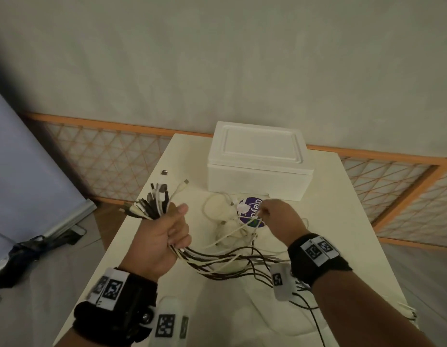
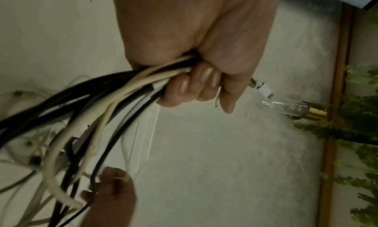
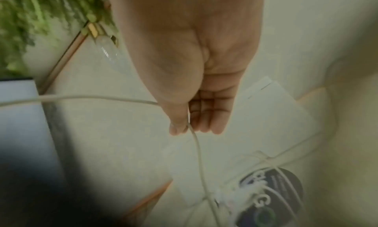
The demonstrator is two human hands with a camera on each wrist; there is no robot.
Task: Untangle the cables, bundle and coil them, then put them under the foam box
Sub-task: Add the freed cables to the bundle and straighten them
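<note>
The left hand (image 1: 165, 236) is closed in a fist around a thick bundle of cables (image 1: 152, 204), black and cream-white mixed, with smooth round rubbery jackets. Their plug ends fan out above the fist like a stiff bouquet, small rectangular metal and plastic tips pointing up and to the far left. In the left wrist view the fingers (image 2: 196, 86) curl tightly across the strands, nails showing, and the cords spill out below the palm in loose curves.

From the bottom of the fist the strands run right, low over the table (image 1: 355, 221), a smooth pale cream slab, toward the near side of the right wrist. The right hand (image 1: 280, 219) is held above the middle of the table, thumb and forefinger pinching one thin white cable (image 3: 197, 143); the other fingers lie straight and together beside it. That cord drops to a loose heap of white cables (image 1: 227, 221), still knotted, lying on the table just near of the foam box (image 1: 260, 164).

The box is white, matte, blocky, with a recessed rectangular lid panel and rounded corners; it stands at the far middle of the table. A round purple sticker (image 1: 252, 211) with white lettering lies partly under the white tangle.
</note>
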